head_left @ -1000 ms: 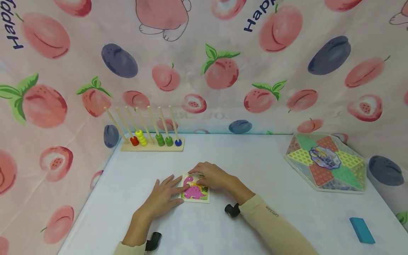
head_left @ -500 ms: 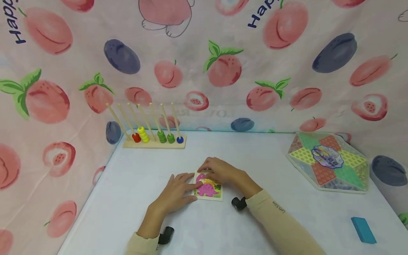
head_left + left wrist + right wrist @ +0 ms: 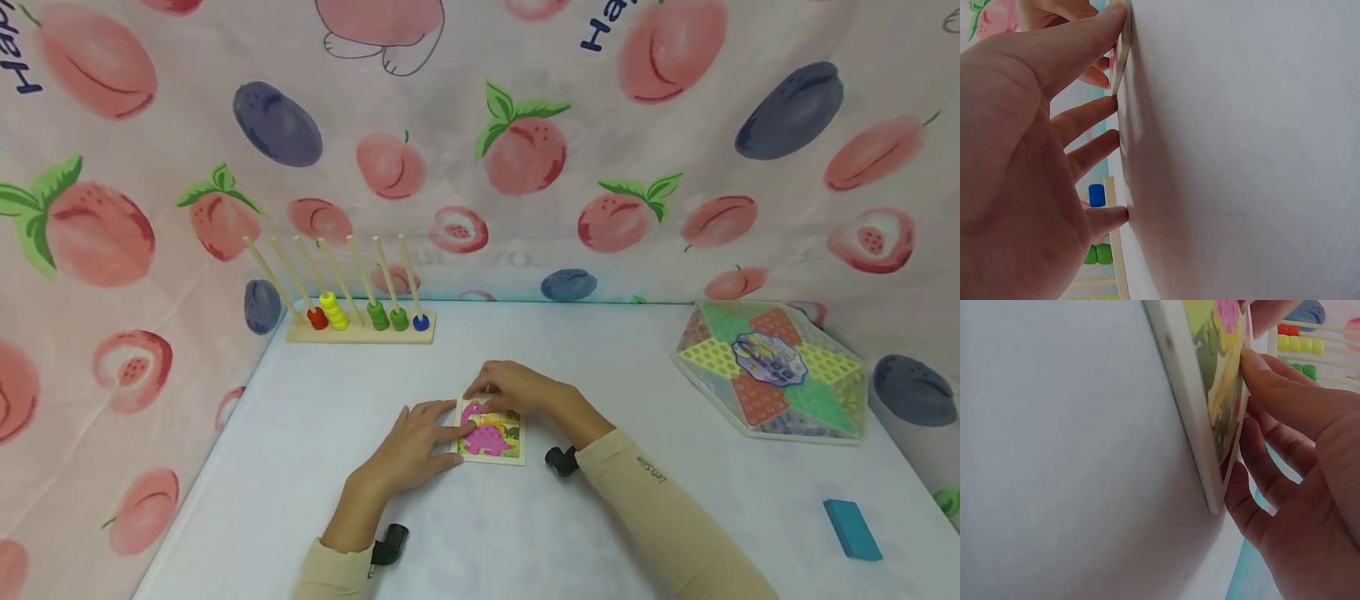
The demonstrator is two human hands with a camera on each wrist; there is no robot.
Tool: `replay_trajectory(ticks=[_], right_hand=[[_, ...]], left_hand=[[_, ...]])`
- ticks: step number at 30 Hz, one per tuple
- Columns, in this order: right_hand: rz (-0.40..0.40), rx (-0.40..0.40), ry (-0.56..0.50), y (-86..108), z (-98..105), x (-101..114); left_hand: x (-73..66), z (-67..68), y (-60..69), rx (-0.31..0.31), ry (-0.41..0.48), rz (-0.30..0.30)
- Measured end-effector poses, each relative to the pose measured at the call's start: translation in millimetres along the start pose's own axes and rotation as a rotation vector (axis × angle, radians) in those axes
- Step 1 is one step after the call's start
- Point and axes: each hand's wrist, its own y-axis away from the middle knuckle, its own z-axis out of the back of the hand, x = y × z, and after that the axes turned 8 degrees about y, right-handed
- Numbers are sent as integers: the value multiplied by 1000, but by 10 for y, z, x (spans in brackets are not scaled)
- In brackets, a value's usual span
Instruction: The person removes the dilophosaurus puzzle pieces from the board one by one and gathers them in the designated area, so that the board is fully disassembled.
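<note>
Puzzle (image 3: 491,442), 1, on surface (image 3: 480,521); left hand (image 3: 408,450) spread loosely, touching its left side; right hand (image 3: 519,388) bent, pinching far edge. Advised: steady it from left, press lightly, evenly.

On a white table (image 3: 615,358), the left hand (image 3: 408,446) spread its fingers against the left side of a pink-dinosaur puzzle (image 3: 491,442); the right hand (image 3: 521,389) gripped its far edge. A bead abacus (image 3: 360,334) stood behind, left; a hexagonal patterned box (image 3: 772,371) and blue block (image 3: 852,530) lay right.
</note>
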Motion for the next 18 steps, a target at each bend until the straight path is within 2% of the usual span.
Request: replay_trajectory(ticks=[9,12,18], right_hand=[[0,16,34,-50,44,24],[24,16,47,-65,62,64],[25,27,4,-98,59,100]], left_hand=[[-3,11,0,-4,27,1],[-7,13,7,-5,25,7],[-5,23,24,5,12,10]])
